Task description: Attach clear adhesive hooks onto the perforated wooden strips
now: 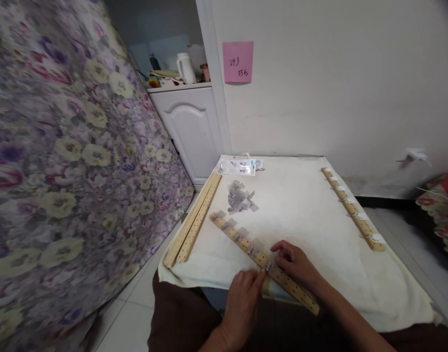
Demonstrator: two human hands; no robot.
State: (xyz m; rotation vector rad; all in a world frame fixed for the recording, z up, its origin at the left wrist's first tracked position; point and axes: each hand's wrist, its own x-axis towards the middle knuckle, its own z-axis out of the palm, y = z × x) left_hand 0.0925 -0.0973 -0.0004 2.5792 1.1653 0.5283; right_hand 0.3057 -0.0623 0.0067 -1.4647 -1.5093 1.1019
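A long perforated wooden strip [245, 244] lies diagonally across the cream cloth-covered table [311, 215], with several small metal clips in clear plastic fitted along it. My left hand [244, 298] and my right hand [295, 261] meet at the strip's near part, fingers pinched around a small metal clip [268, 266] on the wood. A loose pile of the same clips in clear packets [240, 199] sits beyond the strip.
Two bare perforated strips [194, 222] lie along the table's left edge. Another strip [352, 208] with white pieces lies at the right. A clear packet [238, 166] rests at the far edge. A floral mattress [70, 161] leans at left; a white cabinet [189, 127] stands behind.
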